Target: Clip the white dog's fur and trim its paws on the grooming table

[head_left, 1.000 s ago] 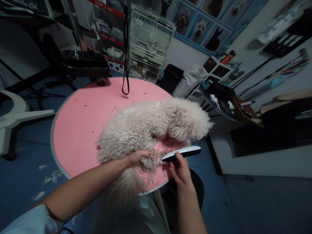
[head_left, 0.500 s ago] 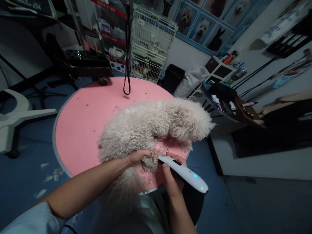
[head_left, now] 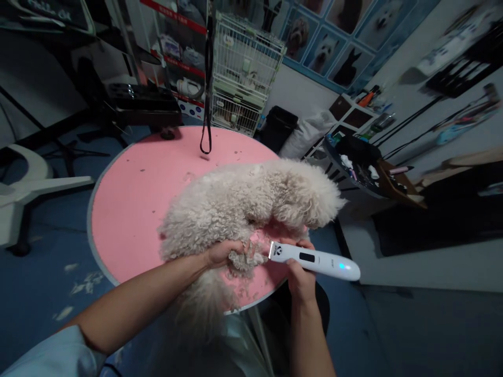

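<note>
My left fingers [head_left: 234, 245] hold the paw [head_left: 242, 262] of a curly-coated dog [head_left: 231, 199] over the pink tabletop [head_left: 129, 209]. My right fingers [head_left: 295, 269] grip the white hair clipper [head_left: 326, 264], blade [head_left: 271, 250] just beside it.

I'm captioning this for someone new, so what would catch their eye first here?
Probably the pale, curly-coated dog on the round pink table. Next, the white clipper with its glowing blue light, held in the right hand near the leg that the left hand holds. Beyond the dog, a black loop hangs down.
</note>
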### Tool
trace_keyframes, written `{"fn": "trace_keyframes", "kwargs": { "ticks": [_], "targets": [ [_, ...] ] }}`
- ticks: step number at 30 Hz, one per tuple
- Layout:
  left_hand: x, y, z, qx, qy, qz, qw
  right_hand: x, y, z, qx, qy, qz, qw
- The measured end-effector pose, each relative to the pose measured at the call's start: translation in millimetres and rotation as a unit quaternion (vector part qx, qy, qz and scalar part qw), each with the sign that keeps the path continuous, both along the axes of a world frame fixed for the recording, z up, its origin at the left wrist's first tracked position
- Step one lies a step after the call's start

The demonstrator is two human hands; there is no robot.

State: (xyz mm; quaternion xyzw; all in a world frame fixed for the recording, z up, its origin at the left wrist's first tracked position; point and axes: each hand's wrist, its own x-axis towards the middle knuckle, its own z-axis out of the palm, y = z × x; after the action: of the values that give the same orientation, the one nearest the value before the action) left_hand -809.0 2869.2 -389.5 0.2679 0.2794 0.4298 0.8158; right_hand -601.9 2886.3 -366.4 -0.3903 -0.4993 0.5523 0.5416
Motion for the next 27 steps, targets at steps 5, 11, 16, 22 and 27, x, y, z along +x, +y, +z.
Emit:
{"fn": "trace_keyframes", "kwargs": {
  "ticks": [5,11,16,22,27],
  "targets": [
    [0.3,-0.3,-3.4,-0.009,0.027,0.008,1.0,14.8,11.6,18.2,0.017,-0.063,0.147,0.987],
    [-0.6,-1.0,1.8,0.041,0.023,0.004,0.999,8.5,19.1,29.7,-0.008,-0.107,0.234,0.966],
    [-3.1,-0.8,2.2,0.042,0.021,-0.021,0.999,0.2,29.8,33.5,-0.056,-0.098,0.239,0.964],
    [-4.7,-1.0,-6.1,0.01,0.01,-0.049,0.999,-9.6,57.6,32.4,-0.124,-0.095,0.369,0.916],
    [-5.1,-2.7,-7.3,0.004,-0.014,-0.05,0.999,-7.4,72.3,23.7,-0.174,-0.039,0.425,0.888]
  ]
}}
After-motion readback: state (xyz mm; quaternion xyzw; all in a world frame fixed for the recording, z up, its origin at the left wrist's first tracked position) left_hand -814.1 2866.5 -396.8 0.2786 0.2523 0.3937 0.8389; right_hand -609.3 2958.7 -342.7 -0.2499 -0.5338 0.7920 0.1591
